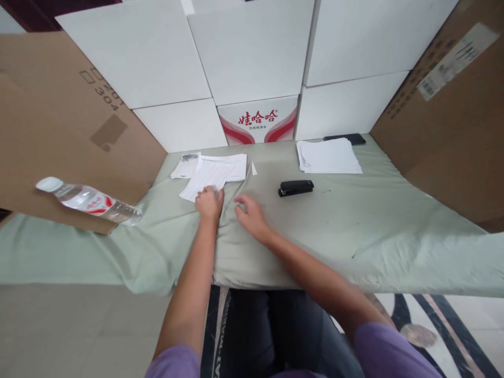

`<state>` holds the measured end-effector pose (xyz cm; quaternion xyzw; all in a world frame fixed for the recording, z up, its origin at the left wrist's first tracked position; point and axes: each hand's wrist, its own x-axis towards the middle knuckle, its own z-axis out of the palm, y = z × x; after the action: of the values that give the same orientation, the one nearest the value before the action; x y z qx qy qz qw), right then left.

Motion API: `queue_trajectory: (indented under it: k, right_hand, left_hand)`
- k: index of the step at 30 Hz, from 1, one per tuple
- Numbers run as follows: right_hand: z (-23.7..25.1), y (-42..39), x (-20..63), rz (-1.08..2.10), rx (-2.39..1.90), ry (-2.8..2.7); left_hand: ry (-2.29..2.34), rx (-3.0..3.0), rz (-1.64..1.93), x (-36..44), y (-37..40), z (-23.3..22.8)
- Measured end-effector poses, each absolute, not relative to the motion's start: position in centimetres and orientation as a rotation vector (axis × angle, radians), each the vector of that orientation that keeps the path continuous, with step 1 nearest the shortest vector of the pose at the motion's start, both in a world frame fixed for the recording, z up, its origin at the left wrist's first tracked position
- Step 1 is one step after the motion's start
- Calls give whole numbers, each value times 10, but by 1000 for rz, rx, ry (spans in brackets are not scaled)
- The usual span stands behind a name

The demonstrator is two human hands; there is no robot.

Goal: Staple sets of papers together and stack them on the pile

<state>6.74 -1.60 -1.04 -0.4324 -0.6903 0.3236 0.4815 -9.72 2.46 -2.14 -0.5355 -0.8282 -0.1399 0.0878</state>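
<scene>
My left hand (210, 202) is at the near corner of a printed sheet of paper (205, 177), its fingers curled on the sheet's edge. That sheet lies tilted across more white papers (237, 167). Just right of it, my right hand (251, 215) hovers over or rests on the cloth, thumb and forefinger apart, with nothing in it. A black stapler (296, 187) lies to the right, apart from both hands. Beyond my hands, a small white scrap of paper (254, 169) lies beside the papers.
A stack of white paper (328, 156) lies at the back right, partly over a black phone-like slab (356, 138). A water bottle (92, 202) stands at left. Brown cardboard (59, 126) and white boxes (255, 52) wall in the green cloth (315, 241). A small packet (185, 167) lies at back left.
</scene>
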Motion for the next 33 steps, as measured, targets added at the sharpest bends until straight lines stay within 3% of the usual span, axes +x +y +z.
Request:
queue_trajectory:
  k: [4, 10, 16, 24, 33]
  right_hand:
    - [-37, -31, 51, 819, -1024, -1875]
    - [-38, -9, 63, 957, -1033, -1635]
    - [-36, -6, 68, 1046, -1058, -1537]
    - [-32, -4, 73, 1102, -1029, -1491]
    - [-27, -5, 75, 1117, -1036, -1471]
  left_hand:
    - [-2453, -1629, -347, -93, 23, -16]
    - [-2453, -1708, -425, -108, 24, -15]
    - [-2380, -1805, -693, -134, 17, -14]
    - [-2177, -1468, -1358, -135, 14, -6]
    - [-2092, -1371, -1629, -132, 12, -1]
